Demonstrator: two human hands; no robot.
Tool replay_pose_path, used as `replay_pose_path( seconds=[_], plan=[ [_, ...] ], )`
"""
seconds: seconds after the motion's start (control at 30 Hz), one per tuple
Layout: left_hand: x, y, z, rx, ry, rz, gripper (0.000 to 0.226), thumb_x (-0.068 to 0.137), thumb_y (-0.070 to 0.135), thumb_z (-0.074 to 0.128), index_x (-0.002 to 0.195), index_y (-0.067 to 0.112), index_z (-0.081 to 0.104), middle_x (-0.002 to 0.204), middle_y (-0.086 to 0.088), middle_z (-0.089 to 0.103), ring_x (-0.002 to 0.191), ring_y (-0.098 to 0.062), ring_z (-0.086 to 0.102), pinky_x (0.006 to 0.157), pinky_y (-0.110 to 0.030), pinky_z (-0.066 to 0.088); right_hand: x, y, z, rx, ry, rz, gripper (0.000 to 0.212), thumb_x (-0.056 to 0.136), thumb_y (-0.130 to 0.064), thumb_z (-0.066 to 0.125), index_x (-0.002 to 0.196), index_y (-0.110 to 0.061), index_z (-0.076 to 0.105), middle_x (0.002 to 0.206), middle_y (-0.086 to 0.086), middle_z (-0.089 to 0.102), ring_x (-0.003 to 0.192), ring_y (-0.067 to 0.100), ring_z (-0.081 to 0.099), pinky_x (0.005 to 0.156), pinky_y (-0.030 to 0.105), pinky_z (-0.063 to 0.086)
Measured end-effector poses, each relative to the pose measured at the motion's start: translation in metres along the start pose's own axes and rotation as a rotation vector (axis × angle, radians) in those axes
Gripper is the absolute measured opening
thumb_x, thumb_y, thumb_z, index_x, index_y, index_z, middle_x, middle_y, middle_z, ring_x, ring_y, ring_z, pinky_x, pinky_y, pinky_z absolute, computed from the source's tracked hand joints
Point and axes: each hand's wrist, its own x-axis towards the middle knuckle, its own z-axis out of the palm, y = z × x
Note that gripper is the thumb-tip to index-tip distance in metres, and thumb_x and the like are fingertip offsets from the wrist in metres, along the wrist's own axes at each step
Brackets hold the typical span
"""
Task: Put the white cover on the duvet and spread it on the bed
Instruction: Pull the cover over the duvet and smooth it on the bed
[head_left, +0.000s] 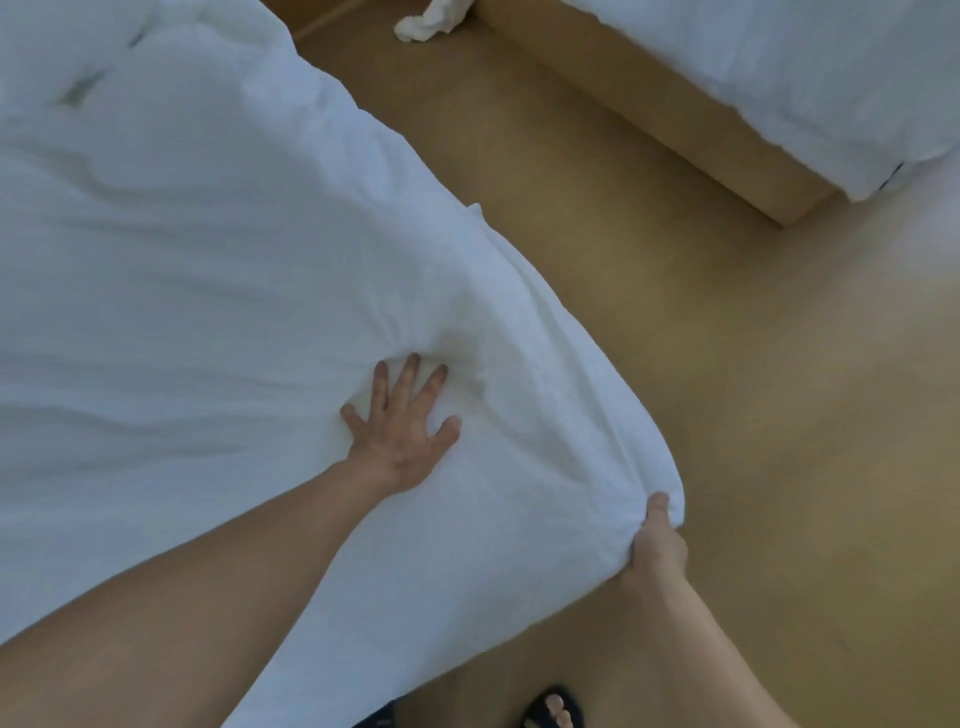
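The white covered duvet (208, 291) lies rumpled over the bed and fills the left half of the view. Its near right corner hangs past the bed's edge above the floor. My left hand (402, 431) lies flat on the duvet with its fingers spread, pressing into a fold of fabric. My right hand (655, 545) is closed on the duvet's corner, thumb on top, with the cloth bunched in its grip.
Tan floor (727, 389) runs along the bed's right side. A second bed (779, 73) with white bedding on a tan base stands at the top right. A crumpled white cloth (428, 21) lies on the floor at the top. My foot in a dark sandal (553, 709) is at the bottom.
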Motion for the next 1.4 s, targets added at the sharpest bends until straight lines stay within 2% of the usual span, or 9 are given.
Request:
replay_pose_path(
  seconds=[0.3,0.43,0.57,0.7,0.8,1.0,1.23,1.33,1.4],
  plan=[
    [0.043,0.016,-0.023,-0.008,0.205,0.047,0.064,0.1,0.054,0.024,0.157,0.038,-0.002,0.163,0.012,-0.019,0.15,-0.014,-0.02,0.117,-0.062,0.002,0.041,-0.032,0.033,-0.042,-0.167,0.092,0.069,0.076,-0.055,0.077,0.128,-0.013,0.059,0.121,0.008,0.069,0.107,0.034,0.066,0.092,0.052,0.052],
    [0.077,0.037,-0.026,-0.04,0.305,0.056,0.066,0.096,0.057,0.017,0.157,0.039,-0.001,0.164,0.012,-0.018,0.15,-0.016,-0.019,0.116,-0.064,0.002,0.041,-0.042,0.036,-0.198,-0.073,0.04,0.038,0.091,-0.05,0.063,0.11,-0.017,0.065,0.1,0.0,0.072,0.092,0.025,0.067,0.087,0.044,0.054],
    [0.098,0.037,-0.038,0.112,0.278,0.126,0.071,0.091,0.059,0.006,0.157,0.034,-0.002,0.163,0.012,-0.021,0.149,-0.015,-0.024,0.115,-0.065,0.001,0.066,-0.018,-0.003,-0.114,0.24,0.087,0.051,0.096,-0.038,0.06,0.135,-0.006,0.052,0.11,0.007,0.063,0.1,0.031,0.059,0.095,0.045,0.049],
    [0.123,0.036,-0.057,0.088,0.291,0.05,0.066,0.099,0.053,0.021,0.158,0.033,-0.001,0.164,0.008,-0.021,0.149,-0.019,-0.025,0.115,-0.066,-0.001,0.078,-0.019,0.009,-0.464,0.224,0.164,0.049,0.095,-0.026,0.061,0.131,0.006,0.052,0.109,0.014,0.061,0.105,0.038,0.06,0.091,0.044,0.048],
    [0.131,0.04,-0.059,0.059,0.273,0.033,0.066,0.098,0.054,0.02,0.158,0.033,-0.001,0.164,0.007,-0.021,0.149,-0.02,-0.026,0.115,-0.066,-0.001,0.091,-0.05,0.039,-0.916,0.299,-0.033,0.054,0.09,-0.026,0.062,0.133,0.003,0.049,0.123,0.02,0.058,0.109,0.039,0.057,0.096,0.045,0.046],
    [0.134,0.035,-0.051,0.008,0.292,0.057,0.077,0.087,0.06,0.003,0.158,0.031,0.006,0.165,0.005,-0.013,0.15,-0.019,-0.022,0.114,-0.064,0.002,0.087,-0.101,0.182,-0.975,-0.357,-0.546,0.069,0.094,-0.06,0.049,0.153,-0.03,0.03,0.156,-0.008,0.035,0.145,0.017,0.031,0.119,0.037,0.024],
    [0.141,0.041,-0.052,-0.073,0.435,-0.035,0.068,0.096,0.054,0.02,0.157,0.027,0.018,0.167,-0.002,0.004,0.153,-0.02,-0.005,0.112,-0.065,0.015,0.088,-0.117,0.214,-1.285,-0.541,-0.688,0.043,0.097,-0.057,0.043,0.097,-0.021,0.064,0.082,-0.011,0.065,0.082,0.016,0.063,0.071,0.031,0.047],
    [0.148,0.052,-0.062,-0.053,0.402,-0.084,0.069,0.096,0.056,0.015,0.158,0.028,0.01,0.167,-0.002,-0.005,0.153,-0.023,-0.012,0.113,-0.065,0.013,0.107,-0.156,0.183,-1.153,-0.468,-0.695,0.05,0.095,-0.054,0.052,0.063,-0.016,0.049,0.058,-0.006,0.052,0.056,0.016,0.05,0.053,0.031,0.038],
    [0.153,0.059,-0.075,-0.056,0.329,-0.207,0.068,0.096,0.058,0.012,0.158,0.033,-0.002,0.165,0.003,-0.018,0.15,-0.021,-0.023,0.116,-0.064,0.006,0.116,-0.169,0.166,-1.232,-0.399,-0.61,0.053,0.095,-0.059,0.045,0.068,-0.014,0.049,0.065,-0.001,0.054,0.063,0.021,0.053,0.055,0.033,0.037]
  ],
)
